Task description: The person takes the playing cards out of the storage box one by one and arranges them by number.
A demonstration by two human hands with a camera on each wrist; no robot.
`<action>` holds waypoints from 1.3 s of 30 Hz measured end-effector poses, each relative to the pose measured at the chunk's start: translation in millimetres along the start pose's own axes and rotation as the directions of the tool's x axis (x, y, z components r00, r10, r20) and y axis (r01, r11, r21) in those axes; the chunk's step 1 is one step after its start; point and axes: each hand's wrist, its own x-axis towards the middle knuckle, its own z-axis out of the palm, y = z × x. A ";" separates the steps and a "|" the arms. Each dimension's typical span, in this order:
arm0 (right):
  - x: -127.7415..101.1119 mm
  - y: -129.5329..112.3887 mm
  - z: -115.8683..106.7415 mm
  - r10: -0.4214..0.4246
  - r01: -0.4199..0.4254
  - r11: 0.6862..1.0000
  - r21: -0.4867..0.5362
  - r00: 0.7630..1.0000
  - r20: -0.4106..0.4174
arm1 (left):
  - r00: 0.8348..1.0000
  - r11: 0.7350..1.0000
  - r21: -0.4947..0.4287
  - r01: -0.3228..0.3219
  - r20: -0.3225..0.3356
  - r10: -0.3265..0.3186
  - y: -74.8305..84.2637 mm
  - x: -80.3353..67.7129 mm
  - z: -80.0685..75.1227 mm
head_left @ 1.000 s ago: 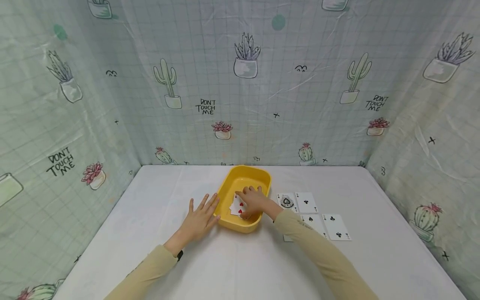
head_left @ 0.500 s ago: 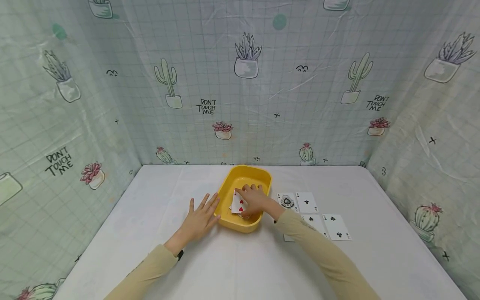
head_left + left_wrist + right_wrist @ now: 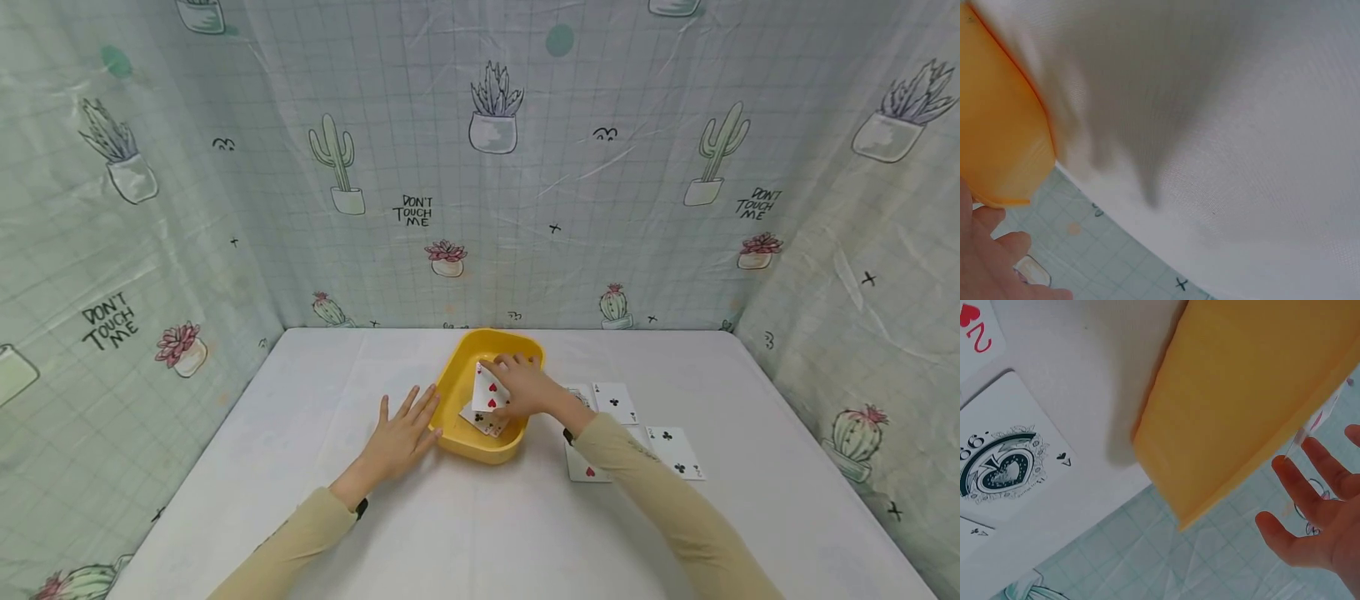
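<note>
My right hand [image 3: 522,388] pinches a playing card with red hearts [image 3: 483,398] and holds it tilted above the yellow tray [image 3: 468,455]. In the right wrist view, the card [image 3: 1324,417] shows only as a sliver beyond the tray's rim, beside the fingers. Beneath it, several overlapping playing cards [image 3: 477,418] lie on the tray's floor, partly hidden by the raised card and the hand. With its fingers straight and spread, my left hand [image 3: 399,439] touches the tray's left side. In the left wrist view that hand [image 3: 994,259] appears at the lower left corner, next to the tray [image 3: 1004,119].
Right of the tray, several cards lie face up: an ace of spades [image 3: 1007,462], an ace of clubs [image 3: 615,404], a clubs card [image 3: 676,454] and a two of hearts [image 3: 589,473]. My right arm covers some. A patterned cloth [image 3: 525,192] stands behind the white table [image 3: 337,367].
The right hand has lifted the hearts card off the others and moved slightly right and up, uncovering more cards beneath. The left hand has stayed on the tray's side.
</note>
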 end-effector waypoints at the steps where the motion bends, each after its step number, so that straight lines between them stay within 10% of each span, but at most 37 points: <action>1: -2.2 0.8 -2.5 0.001 -0.001 1.000 0.001 1.000 -0.003 | 1.000 1.000 0.000 -0.002 0.001 0.002 -0.1 0.2 -0.2; 39: -126.9 26.6 -5.4 -0.068 0.065 0.998 -0.027 0.986 -0.151 | 0.999 1.000 0.000 -0.020 -0.039 0.020 -1.3 1.0 2.1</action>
